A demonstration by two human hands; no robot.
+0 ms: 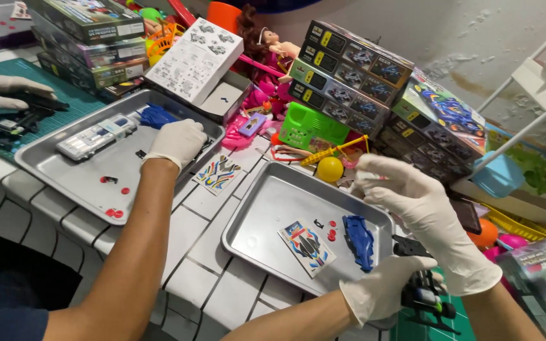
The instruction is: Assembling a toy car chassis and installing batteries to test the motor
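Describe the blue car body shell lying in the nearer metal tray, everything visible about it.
The blue car body shell looks like glossy moulded plastic, long and sculpted. It lies loose on the floor of the nearer metal tray, towards its right side, beside small red round parts and a sticker sheet. No hand touches it.

Near tray (266, 208): sticker sheet (307, 247) left, car body shell (358, 242) right, small round parts (331, 231) btwn, farther. Far-left tray (52, 173) holds chassis (96, 136). Second sticker sheet (217, 173) on tabletop btwn trays. Stacked kit boxes (349, 76) behind near tray.
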